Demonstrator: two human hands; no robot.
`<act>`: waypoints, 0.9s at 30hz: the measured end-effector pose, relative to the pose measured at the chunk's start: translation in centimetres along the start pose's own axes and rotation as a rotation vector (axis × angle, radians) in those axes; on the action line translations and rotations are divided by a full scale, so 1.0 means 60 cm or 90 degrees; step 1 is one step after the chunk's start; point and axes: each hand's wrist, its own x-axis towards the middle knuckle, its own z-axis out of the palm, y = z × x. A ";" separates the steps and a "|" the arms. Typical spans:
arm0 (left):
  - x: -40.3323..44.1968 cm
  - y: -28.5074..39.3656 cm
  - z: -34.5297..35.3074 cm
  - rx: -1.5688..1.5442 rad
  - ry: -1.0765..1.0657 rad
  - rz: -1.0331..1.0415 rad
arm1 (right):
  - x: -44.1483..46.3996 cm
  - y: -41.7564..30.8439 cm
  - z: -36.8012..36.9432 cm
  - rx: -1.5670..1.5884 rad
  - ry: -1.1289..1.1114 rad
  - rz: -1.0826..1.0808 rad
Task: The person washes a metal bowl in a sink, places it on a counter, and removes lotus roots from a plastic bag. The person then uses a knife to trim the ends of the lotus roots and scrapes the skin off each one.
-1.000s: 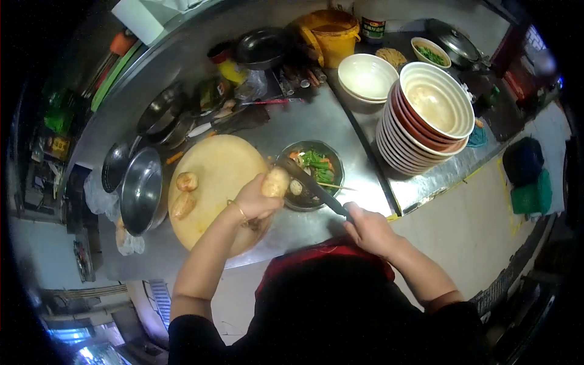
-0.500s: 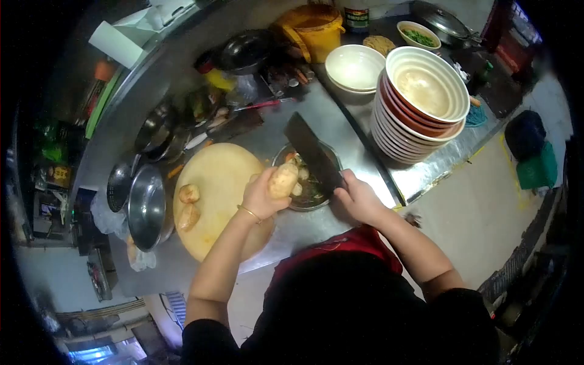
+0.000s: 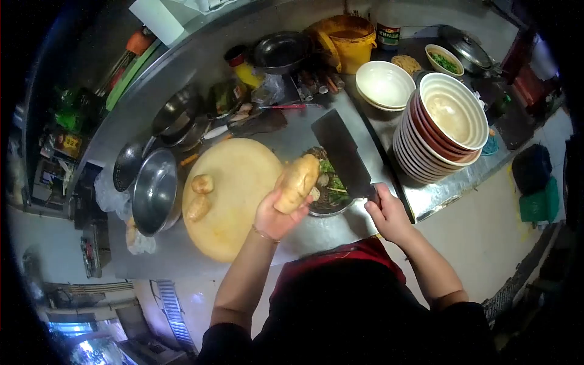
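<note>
My left hand [image 3: 277, 216] is closed round the lower part of a pale, peeled-looking potato [image 3: 298, 181], holding it up at a slant. In my right hand [image 3: 389, 216] is the handle of a cleaver [image 3: 344, 155], its broad dark blade tilted up and leftward, apart from the potato. Below both lies a metal bowl [image 3: 333, 212] containing green and brown scraps, partly hidden by the blade and the potato. Left of the bowl, a round cutting board [image 3: 243, 170] carries two smaller potato-like pieces [image 3: 202, 184].
An oval steel basin [image 3: 155, 191] stands left of the board. On the right counter are a tall stack of bowls [image 3: 435, 140] and white bowls [image 3: 385, 85]. A second cleaver [image 3: 261, 123], a black pan [image 3: 281, 52] and a yellow bucket [image 3: 353, 48] sit behind.
The potato is tilted more upright and shows more of its length in my left hand. The cleaver has moved slightly away from it. The whole view has shifted, with the counter appearing further right.
</note>
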 end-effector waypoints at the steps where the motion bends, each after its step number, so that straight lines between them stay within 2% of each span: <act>1: -0.003 -0.017 0.031 0.083 0.035 0.034 | -0.006 -0.006 -0.007 -0.013 -0.001 0.007; 2: -0.005 -0.026 0.054 0.168 0.071 0.071 | -0.014 -0.010 -0.014 -0.003 0.007 0.019; 3: -0.008 -0.029 0.058 0.051 0.040 0.058 | -0.023 -0.014 -0.019 0.008 0.013 0.031; 6: 0.001 -0.021 0.006 0.111 0.066 -0.080 | -0.042 -0.005 -0.026 -0.010 0.029 0.004; 8: 0.004 -0.021 0.006 0.259 0.066 -0.052 | -0.056 -0.010 -0.039 -0.047 0.022 -0.016; 12: 0.017 -0.022 0.036 0.454 0.145 -0.037 | -0.061 -0.005 -0.064 -0.240 -0.038 -0.205; 13: 0.018 -0.020 0.036 0.492 0.177 -0.031 | -0.060 -0.014 -0.067 -0.284 -0.065 -0.210; 16: 0.019 -0.007 0.030 0.491 0.152 -0.092 | -0.058 -0.013 -0.069 -0.355 -0.090 -0.250; 17: 0.017 -0.008 0.043 0.497 0.190 -0.091 | -0.056 -0.014 -0.069 -0.354 -0.092 -0.260; 20: 0.009 -0.002 0.055 0.488 0.188 -0.094 | -0.055 -0.016 -0.069 -0.348 -0.094 -0.282; 23: 0.002 0.013 0.048 0.439 0.072 -0.144 | -0.054 -0.013 -0.066 -0.336 -0.096 -0.288; 27: -0.009 0.012 0.059 0.467 0.150 -0.135 | -0.052 -0.013 -0.067 -0.340 -0.114 -0.290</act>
